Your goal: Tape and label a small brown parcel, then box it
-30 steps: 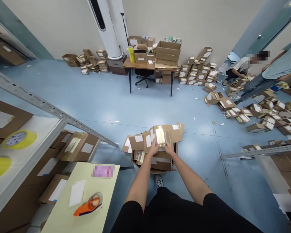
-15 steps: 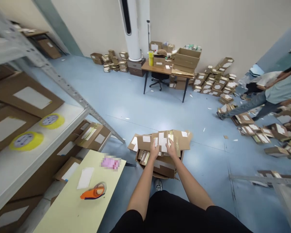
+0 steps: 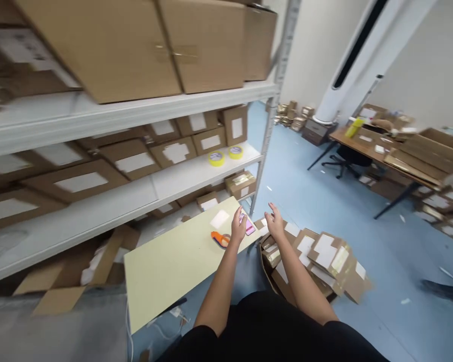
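1. Shelf [image 3: 162, 186] is carrying boxes [image 3: 132, 160] along its middle board.
2. Open carton [image 3: 263, 266] is holding labelled parcels [image 3: 326, 251], heaped above its rim.
3. Right hand [image 3: 275, 224] is hovering near the carton's far-left corner, left hand [image 3: 238, 229] over the table [image 3: 162, 271]; both are gripping nothing, spreading wide.
4. Pink item [image 3: 250, 227] is lying at the table's right corner, beside the left hand.

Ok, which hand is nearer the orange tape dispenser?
Left. The left hand is just right of the orange tape dispenser in view; the right hand is farther right, past the pale yellow table.
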{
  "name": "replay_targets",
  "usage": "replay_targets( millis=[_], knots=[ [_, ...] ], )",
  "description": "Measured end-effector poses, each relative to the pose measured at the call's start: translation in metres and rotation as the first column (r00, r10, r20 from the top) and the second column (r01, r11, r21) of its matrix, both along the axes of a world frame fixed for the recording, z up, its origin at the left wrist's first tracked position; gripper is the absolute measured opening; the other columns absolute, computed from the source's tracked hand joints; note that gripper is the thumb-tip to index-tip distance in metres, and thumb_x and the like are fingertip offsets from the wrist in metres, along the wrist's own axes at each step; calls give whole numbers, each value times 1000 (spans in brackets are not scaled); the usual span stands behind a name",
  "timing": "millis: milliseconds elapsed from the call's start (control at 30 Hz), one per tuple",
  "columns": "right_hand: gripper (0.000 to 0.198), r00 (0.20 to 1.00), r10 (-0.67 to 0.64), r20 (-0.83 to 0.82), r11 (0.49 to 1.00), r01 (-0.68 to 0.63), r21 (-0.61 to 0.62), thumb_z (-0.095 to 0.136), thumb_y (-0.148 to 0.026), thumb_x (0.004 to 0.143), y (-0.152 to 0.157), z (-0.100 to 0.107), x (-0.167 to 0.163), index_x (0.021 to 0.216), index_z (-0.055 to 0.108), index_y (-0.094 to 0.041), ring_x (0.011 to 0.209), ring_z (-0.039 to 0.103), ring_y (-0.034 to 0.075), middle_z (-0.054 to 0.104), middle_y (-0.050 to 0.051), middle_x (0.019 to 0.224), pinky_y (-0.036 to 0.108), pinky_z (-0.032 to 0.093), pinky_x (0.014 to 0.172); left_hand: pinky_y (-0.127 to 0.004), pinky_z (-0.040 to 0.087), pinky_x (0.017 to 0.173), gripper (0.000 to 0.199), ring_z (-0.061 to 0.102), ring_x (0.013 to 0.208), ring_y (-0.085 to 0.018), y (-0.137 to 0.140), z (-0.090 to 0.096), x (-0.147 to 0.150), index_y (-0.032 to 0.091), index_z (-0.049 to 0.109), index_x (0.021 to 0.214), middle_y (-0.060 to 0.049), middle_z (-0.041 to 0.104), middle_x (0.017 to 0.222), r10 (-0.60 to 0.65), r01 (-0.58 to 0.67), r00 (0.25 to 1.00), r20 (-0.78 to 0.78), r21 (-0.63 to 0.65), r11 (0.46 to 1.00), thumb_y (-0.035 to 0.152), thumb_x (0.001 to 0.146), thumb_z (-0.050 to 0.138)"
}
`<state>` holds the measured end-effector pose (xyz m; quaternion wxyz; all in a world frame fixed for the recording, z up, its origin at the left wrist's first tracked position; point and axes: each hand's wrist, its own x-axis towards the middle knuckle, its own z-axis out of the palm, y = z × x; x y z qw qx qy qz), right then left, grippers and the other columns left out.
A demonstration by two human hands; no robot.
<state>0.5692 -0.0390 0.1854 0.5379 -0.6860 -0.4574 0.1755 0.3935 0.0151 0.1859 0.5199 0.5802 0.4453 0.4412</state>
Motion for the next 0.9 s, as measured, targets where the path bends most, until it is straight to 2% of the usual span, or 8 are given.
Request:
replay_targets(
  millis=[133, 300, 400, 467, 533, 633, 767, 900],
  knots=[
    [51, 978, 202, 50, 978, -204, 49, 54, -39, 93, 50, 22, -88, 142, 57, -24, 141, 47, 29, 53, 13, 151, 49, 48, 107, -44, 37, 117, 50, 43, 144, -27, 24, 27, -109, 28, 53, 145, -8, 48, 156, 176, -177, 984, 27, 37, 984, 40, 97, 55],
    [52, 920, 387, 56, 918, -391, 70, 54, -38, 93, 96, 38, -201, 144, 55, -27, 139, 49, 29, 50, 12, 153, 46, 50, 103, -42, 39, 116, 51, 45, 144, -26, 38, 44, -231, 29, 54, 145, -6, 51, 153, 361, -364, 931, 49, 74, 928, 42, 97, 57],
    [51, 881, 468, 71, 878, -473, 81, 53, -38, 94, 112, 40, -256, 144, 55, -27, 140, 47, 28, 52, 11, 152, 47, 49, 106, -41, 39, 116, 54, 43, 145, -26, 34, 50, -289, 29, 53, 147, -6, 50, 155, 432, -434, 901, 45, 78, 897, 44, 96, 58],
    [50, 861, 500, 96, 857, -508, 88, 52, -38, 95, 118, 40, -282, 143, 56, -25, 142, 46, 27, 53, 12, 151, 48, 47, 109, -41, 39, 117, 54, 43, 145, -26, 29, 54, -316, 28, 52, 148, -7, 49, 155, 469, -470, 883, 39, 75, 879, 44, 96, 57],
    [50, 844, 522, 123, 842, -533, 79, 53, -37, 95, 122, 39, -297, 143, 56, -24, 142, 45, 28, 53, 12, 151, 49, 45, 110, -40, 38, 117, 53, 43, 145, -26, 23, 56, -333, 28, 51, 148, -7, 48, 156, 499, -500, 866, 32, 72, 863, 43, 97, 56],
    [50, 814, 557, 165, 821, -570, 35, 51, -37, 96, 126, 35, -302, 144, 55, -24, 142, 46, 27, 52, 12, 152, 49, 44, 112, -40, 36, 118, 51, 42, 145, -26, 15, 53, -339, 29, 51, 149, -6, 48, 156, 530, -530, 848, 30, 63, 845, 41, 99, 53],
    [51, 777, 592, 213, 799, -600, -32, 51, -34, 95, 127, 19, -285, 144, 55, -24, 143, 45, 26, 54, 10, 151, 50, 38, 119, -40, 37, 118, 49, 42, 145, -26, 5, 38, -323, 29, 52, 147, -6, 49, 155, 560, -561, 828, 30, 31, 828, 39, 99, 53],
    [52, 755, 616, 225, 786, -608, -109, 52, -34, 93, 125, -12, -258, 143, 56, -21, 141, 47, 27, 55, 10, 149, 50, 35, 121, -42, 38, 116, 50, 43, 145, -27, -6, 16, -298, 29, 51, 147, -7, 50, 154, 565, -565, 825, 3, -23, 825, 41, 99, 54]
  ],
)
